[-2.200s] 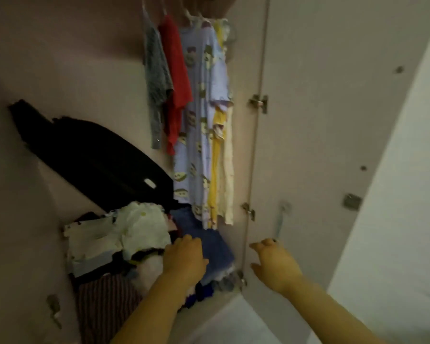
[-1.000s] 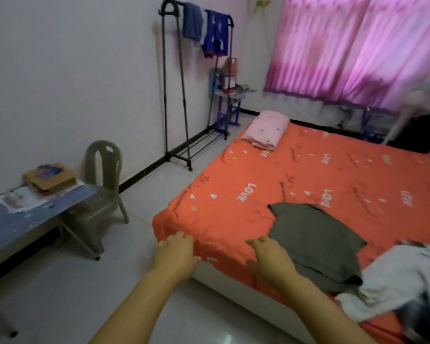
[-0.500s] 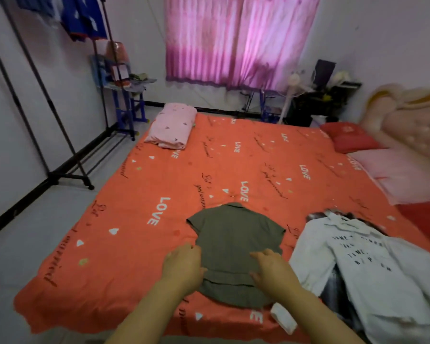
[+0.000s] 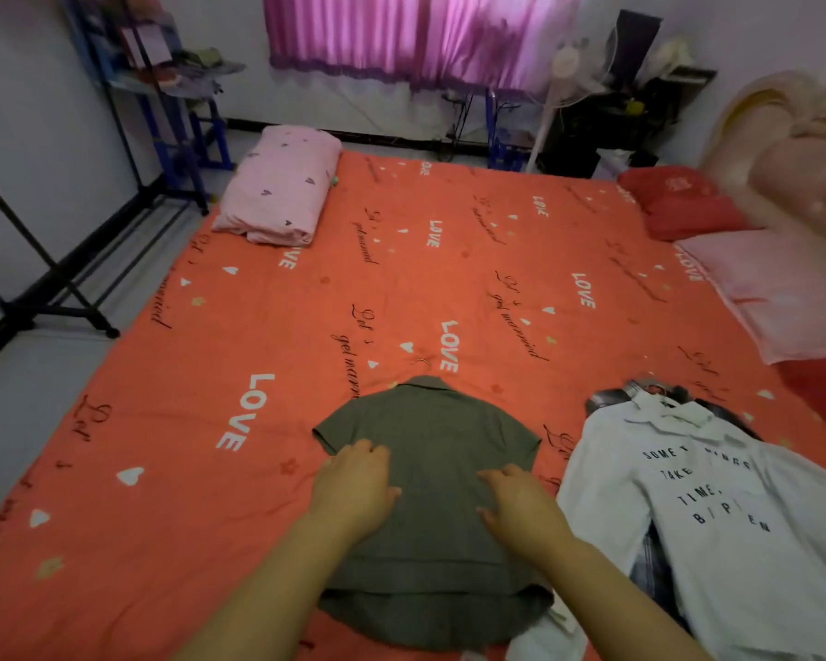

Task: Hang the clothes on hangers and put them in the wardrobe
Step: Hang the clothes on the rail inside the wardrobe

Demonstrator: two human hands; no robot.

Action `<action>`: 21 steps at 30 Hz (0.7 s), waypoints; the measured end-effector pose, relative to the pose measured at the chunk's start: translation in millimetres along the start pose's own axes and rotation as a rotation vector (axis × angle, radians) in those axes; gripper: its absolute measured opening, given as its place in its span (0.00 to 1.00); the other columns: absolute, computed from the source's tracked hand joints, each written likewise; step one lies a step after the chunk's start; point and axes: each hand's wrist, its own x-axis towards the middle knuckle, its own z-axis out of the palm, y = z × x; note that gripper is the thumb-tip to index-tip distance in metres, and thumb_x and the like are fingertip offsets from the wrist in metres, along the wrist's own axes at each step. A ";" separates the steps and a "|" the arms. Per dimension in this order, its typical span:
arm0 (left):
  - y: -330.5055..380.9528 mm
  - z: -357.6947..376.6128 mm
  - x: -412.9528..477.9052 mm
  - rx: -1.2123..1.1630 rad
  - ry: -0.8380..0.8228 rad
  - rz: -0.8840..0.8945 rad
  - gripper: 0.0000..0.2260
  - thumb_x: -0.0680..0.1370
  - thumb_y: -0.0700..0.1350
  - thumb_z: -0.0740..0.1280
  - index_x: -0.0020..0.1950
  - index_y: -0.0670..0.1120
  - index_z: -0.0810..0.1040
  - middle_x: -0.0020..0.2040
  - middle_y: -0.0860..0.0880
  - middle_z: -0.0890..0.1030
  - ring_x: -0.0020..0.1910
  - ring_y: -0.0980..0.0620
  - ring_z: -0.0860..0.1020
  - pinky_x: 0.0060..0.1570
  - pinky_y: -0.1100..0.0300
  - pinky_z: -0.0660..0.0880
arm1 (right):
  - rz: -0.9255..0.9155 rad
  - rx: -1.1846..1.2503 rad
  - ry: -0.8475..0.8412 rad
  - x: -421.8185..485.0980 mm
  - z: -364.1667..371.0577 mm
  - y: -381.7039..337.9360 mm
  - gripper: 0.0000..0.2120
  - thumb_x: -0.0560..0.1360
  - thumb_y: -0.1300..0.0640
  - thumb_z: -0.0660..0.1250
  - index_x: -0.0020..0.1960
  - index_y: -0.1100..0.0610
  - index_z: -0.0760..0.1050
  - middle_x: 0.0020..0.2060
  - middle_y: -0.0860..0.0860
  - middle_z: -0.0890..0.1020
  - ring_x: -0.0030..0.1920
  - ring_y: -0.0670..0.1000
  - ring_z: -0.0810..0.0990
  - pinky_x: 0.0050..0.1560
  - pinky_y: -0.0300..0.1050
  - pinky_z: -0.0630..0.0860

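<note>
A grey-green short-sleeved shirt lies flat on the orange bed sheet, collar away from me, with a thin hanger hook showing past the collar. My left hand hovers over its left side and my right hand over its right side, fingers spread, holding nothing. To the right lies a white shirt with black lettering on a hanger hook, over a darker checked garment. The wardrobe is out of view.
A pink pillow lies at the bed's far left, with red and pink pillows by the headboard on the right. A black clothes rack stands on the floor at left, and a fan under the pink curtain.
I turned from the open wardrobe to the bed. Both hands have come forward over the grey-green shirt, which now lies closer beneath them.
</note>
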 end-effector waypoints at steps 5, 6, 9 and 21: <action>2.6 21.9 84.9 -0.022 -0.064 -0.082 0.21 0.77 0.55 0.62 0.67 0.47 0.67 0.64 0.48 0.70 0.62 0.47 0.70 0.58 0.53 0.68 | -0.035 0.018 -0.085 102.1 5.8 33.0 0.22 0.78 0.50 0.61 0.71 0.53 0.65 0.63 0.54 0.71 0.64 0.55 0.70 0.62 0.47 0.69; 3.6 27.9 102.4 -0.030 -0.079 -0.100 0.21 0.77 0.54 0.62 0.67 0.47 0.67 0.64 0.48 0.70 0.62 0.47 0.70 0.59 0.53 0.69 | -0.044 0.021 -0.100 124.2 8.1 40.6 0.22 0.78 0.50 0.61 0.70 0.53 0.66 0.63 0.54 0.71 0.63 0.55 0.70 0.62 0.47 0.70; 5.2 49.0 155.4 -0.042 -0.111 -0.129 0.21 0.77 0.55 0.62 0.67 0.48 0.68 0.63 0.48 0.71 0.62 0.48 0.70 0.61 0.53 0.69 | -0.059 0.027 -0.143 193.3 18.4 62.6 0.22 0.78 0.50 0.61 0.70 0.54 0.66 0.63 0.55 0.71 0.63 0.56 0.70 0.62 0.47 0.69; -9.0 152.0 293.5 -0.116 -0.178 -0.262 0.20 0.77 0.53 0.62 0.67 0.48 0.68 0.64 0.48 0.71 0.62 0.48 0.70 0.60 0.54 0.67 | -0.052 0.041 -0.100 405.2 109.1 110.3 0.30 0.76 0.50 0.64 0.74 0.56 0.58 0.65 0.57 0.69 0.63 0.58 0.69 0.62 0.51 0.66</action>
